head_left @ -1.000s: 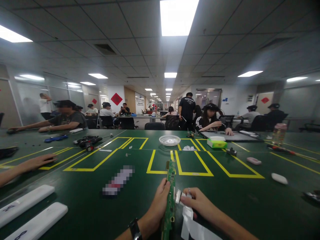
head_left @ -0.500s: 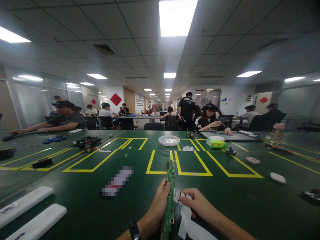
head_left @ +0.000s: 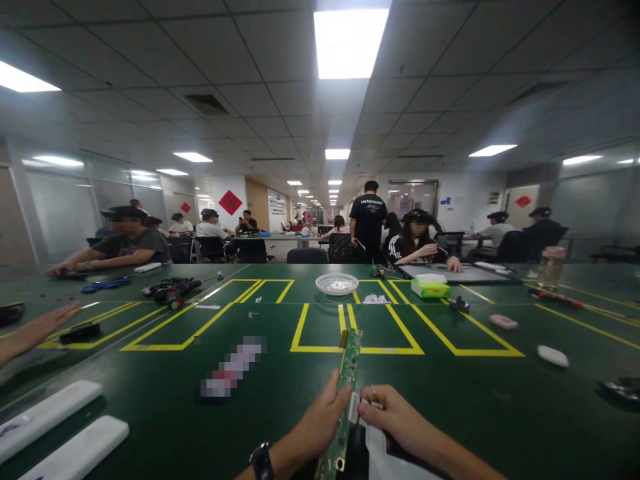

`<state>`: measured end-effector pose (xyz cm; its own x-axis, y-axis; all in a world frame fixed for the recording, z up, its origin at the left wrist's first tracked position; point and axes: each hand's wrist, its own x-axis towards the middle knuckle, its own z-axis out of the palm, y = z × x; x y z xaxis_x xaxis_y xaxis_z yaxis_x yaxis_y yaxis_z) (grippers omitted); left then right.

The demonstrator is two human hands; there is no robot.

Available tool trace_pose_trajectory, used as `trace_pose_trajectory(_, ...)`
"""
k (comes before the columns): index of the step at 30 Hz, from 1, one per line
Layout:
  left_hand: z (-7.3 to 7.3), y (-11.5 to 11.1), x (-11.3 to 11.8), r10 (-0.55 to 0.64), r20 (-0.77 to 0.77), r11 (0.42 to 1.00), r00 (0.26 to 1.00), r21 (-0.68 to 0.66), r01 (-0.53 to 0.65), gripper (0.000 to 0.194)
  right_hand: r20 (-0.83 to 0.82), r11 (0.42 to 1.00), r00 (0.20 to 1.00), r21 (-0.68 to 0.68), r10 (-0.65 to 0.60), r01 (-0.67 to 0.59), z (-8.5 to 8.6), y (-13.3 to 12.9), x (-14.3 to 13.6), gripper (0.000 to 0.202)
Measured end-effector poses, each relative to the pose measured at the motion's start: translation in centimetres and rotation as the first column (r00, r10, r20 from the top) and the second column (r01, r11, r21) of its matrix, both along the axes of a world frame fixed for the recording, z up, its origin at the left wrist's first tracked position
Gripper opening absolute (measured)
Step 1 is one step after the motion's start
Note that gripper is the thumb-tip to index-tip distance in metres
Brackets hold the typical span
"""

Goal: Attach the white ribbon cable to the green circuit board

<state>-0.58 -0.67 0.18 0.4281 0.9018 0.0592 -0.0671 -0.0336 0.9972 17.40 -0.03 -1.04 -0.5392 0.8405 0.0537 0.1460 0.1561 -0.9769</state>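
1. Now the left hand (head_left: 324, 421) pinches the long green circuit board (head_left: 345, 393) on edge above the tabletop (head_left: 475, 400).
2. At the board's three o'clock, touching it, the right hand (head_left: 395, 421) pinches a white ribbon cable (head_left: 356, 408).

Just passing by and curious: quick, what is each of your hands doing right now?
Left hand: closed, holding the long narrow green circuit board.
Right hand: closed, pinching a small white connector.

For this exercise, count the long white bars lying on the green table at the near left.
2: one white bar lies at the near-left edge, the other white bar just in front of it, partly cut off by the frame. More may lie out of view.
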Motion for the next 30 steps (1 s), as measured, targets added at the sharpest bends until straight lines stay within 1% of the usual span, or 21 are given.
trace_pose_trajectory(3, 0.4, 0.2, -0.3, -0.073, -0.036, 0.996, 0.997, 0.043, 0.075, 0.05, 0.005, 0.996, 0.997, 0.037, 0.08, -0.08, 0.3, -0.1, 0.0, 0.043)
trace_pose_trajectory(4, 0.5, 0.2, -0.4, -0.079, -0.045, 0.995, 0.996, 0.054, 0.082, 0.049, 0.013, 0.994, 0.996, 0.052, 0.093, -0.093, 0.4, 0.0, 0.1, 0.043)
trace_pose_trajectory(8, 1.0, 0.2, -0.6, -0.085, -0.063, 0.994, 0.994, 0.062, 0.089, 0.044, 0.049, 0.991, 0.995, 0.096, 0.089, -0.093, 0.7, -0.1, 0.2, 0.042)
trace_pose_trajectory(11, 0.8, 0.4, -0.6, -0.098, -0.075, 0.993, 0.992, 0.061, 0.102, 0.044, 0.063, 0.992, 0.995, 0.102, 0.072, -0.078, 0.8, -0.1, 0.2, 0.042)
trace_pose_trajectory(13, 0.4, 0.8, -0.6, -0.066, -0.072, 0.994, 0.995, 0.085, 0.072, 0.047, 0.069, 0.995, 0.997, 0.089, 0.044, -0.05, 0.9, 0.0, 0.2, 0.042)
trace_pose_trajectory(14, 0.2, 1.2, -0.7, -0.028, -0.063, 0.994, 0.998, 0.104, 0.035, 0.048, 0.082, 0.995, 0.996, 0.095, 0.024, -0.032, 1.0, 0.1, 0.3, 0.042)
trace_pose_trajectory(15, 0.0, 1.6, -0.8, 0.023, -0.055, 0.993, 0.998, 0.117, -0.017, 0.05, 0.106, 0.992, 0.994, 0.122, -0.005, -0.008, 1.2, 0.2, 0.5, 0.042)
trace_pose_trajectory(17, -0.2, 2.4, -1.0, 0.144, -0.069, 0.984, 0.987, 0.115, -0.135, 0.052, 0.199, 0.965, 0.973, 0.255, -0.114, 0.061, 1.5, 0.8, 1.3, 0.041)
trace_pose_trajectory(18, -0.3, 2.8, -1.2, 0.2, -0.088, 0.975, 0.976, 0.121, -0.189, 0.051, 0.258, 0.933, 0.947, 0.347, -0.19, 0.093, 1.7, 1.2, 2.0, 0.04)
trace_pose_trajectory(19, -0.4, 3.1, -1.4, 0.243, -0.11, 0.964, 0.964, 0.133, -0.228, 0.049, 0.319, 0.89, 0.905, 0.44, -0.281, 0.121, 1.8, 1.7, 2.7, 0.04)
trace_pose_trajectory(20, -0.5, 3.3, -1.5, 0.275, -0.13, 0.955, 0.953, 0.154, -0.255, 0.047, 0.375, 0.846, 0.851, 0.514, -0.367, 0.138, 1.9, 2.2, 3.7, 0.039)
trace_pose_trajectory(21, -0.5, 3.5, -1.6, 0.294, -0.145, 0.947, 0.945, 0.176, -0.267, 0.045, 0.428, 0.817, 0.795, 0.559, -0.429, 0.14, 1.9, 2.8, 4.7, 0.038)
trace_pose_trajectory(22, -0.5, 3.5, -1.6, 0.301, -0.156, 0.943, 0.941, 0.195, -0.269, 0.043, 0.458, 0.789, 0.74, 0.595, -0.492, 0.156, 1.9, 3.4, 5.8, 0.036)
trace_pose_trajectory(25, -0.5, 3.2, -1.4, 0.294, -0.177, 0.939, 0.939, 0.238, -0.248, 0.039, 0.553, 0.754, 0.585, 0.636, -0.594, 0.164, 1.5, 5.2, 9.4, 0.036)
trace_pose_trajectory(28, -0.4, 2.7, -1.0, 0.28, -0.199, 0.936, 0.939, 0.272, -0.221, 0.037, 0.583, 0.692, 0.418, 0.699, -0.697, 0.178, 0.9, 6.7, 12.4, 0.036)
trace_pose_trajectory(30, -0.5, 2.6, -0.9, 0.282, -0.208, 0.93, 0.937, 0.298, -0.214, 0.036, 0.561, 0.646, 0.358, 0.741, -0.746, 0.186, 0.5, 7.2, 13.4, 0.033)
